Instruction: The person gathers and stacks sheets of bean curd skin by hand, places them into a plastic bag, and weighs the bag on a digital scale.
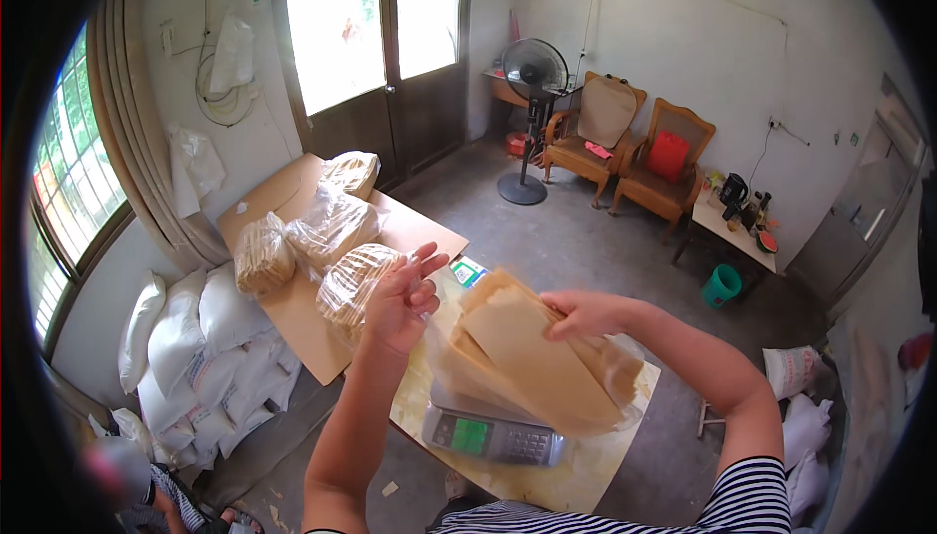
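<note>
A stack of thin, flat tan sheets [527, 339] hangs tilted over a digital scale [500, 439], blurred by motion. My right hand [583, 315] grips the stack by its upper right edge, thumb on top. Clear plastic bag film [436, 344] shows at the stack's left side and again around its lower right end. My left hand [400, 302] is raised left of the stack; two fingers point up and the others curl in. Bag film runs up close to these curled fingers and seems pinched there. Beneath the stack, the scale's green display faces me.
The scale stands on a yellowish table [576, 480]. Beyond my left hand, a brown board [283, 314] carries several clear bags of tan sheets [337, 226]. White sacks [210, 358] are piled at left, others [805, 436] lie right. Farther off stand a fan [532, 124], chairs [664, 168] and a green bin [720, 286]. Someone sits lower left.
</note>
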Available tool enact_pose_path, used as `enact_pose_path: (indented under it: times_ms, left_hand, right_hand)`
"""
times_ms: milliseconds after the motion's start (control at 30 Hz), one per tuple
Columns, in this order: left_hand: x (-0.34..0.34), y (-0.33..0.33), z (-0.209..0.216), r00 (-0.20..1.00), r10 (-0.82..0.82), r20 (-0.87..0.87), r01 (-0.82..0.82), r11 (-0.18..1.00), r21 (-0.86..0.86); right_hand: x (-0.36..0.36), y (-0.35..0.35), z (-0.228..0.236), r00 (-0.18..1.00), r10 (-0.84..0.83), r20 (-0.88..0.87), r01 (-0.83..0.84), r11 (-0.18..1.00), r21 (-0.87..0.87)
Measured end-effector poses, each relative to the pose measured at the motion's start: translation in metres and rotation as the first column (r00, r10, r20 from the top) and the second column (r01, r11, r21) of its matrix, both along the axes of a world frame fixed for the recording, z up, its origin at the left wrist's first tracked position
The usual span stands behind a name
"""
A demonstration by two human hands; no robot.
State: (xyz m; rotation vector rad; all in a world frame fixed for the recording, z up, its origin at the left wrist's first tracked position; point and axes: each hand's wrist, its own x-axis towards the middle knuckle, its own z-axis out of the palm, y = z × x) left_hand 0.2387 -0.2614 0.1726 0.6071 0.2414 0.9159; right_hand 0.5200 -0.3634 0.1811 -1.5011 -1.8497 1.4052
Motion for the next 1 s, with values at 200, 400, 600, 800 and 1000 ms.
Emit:
enact_pose_path:
  times_ms: [200,400,600,800,1000]
  left_hand:
    - [0.012,-0.004,0.006,0.985,-0.169,0.018,0.169,0.986,0.012]
    - [0.023,0.003,0.011,0.983,-0.184,0.004,0.184,0.983,0.017]
    - [0.012,0.024,-0.004,0.972,-0.204,0.116,0.207,0.978,-0.016]
    - [0.005,0.023,-0.005,0.965,-0.220,0.141,0.228,0.973,-0.040]
    - [-0.010,-0.001,0.003,0.972,-0.209,0.111,0.218,0.973,-0.078]
  right_hand:
    - [-0.016,0.007,-0.013,0.931,0.308,0.198,-0.268,0.942,-0.202]
    - [-0.019,0.024,-0.063,0.932,0.117,0.344,-0.193,0.962,0.194]
    - [0.013,-0.019,-0.049,0.830,0.032,0.556,-0.203,0.947,0.249]
    - [0.059,-0.099,-0.024,0.496,0.041,0.867,-0.381,0.908,0.175]
    - [0.054,-0.163,0.032,0.345,0.012,0.939,-0.621,0.752,0.219]
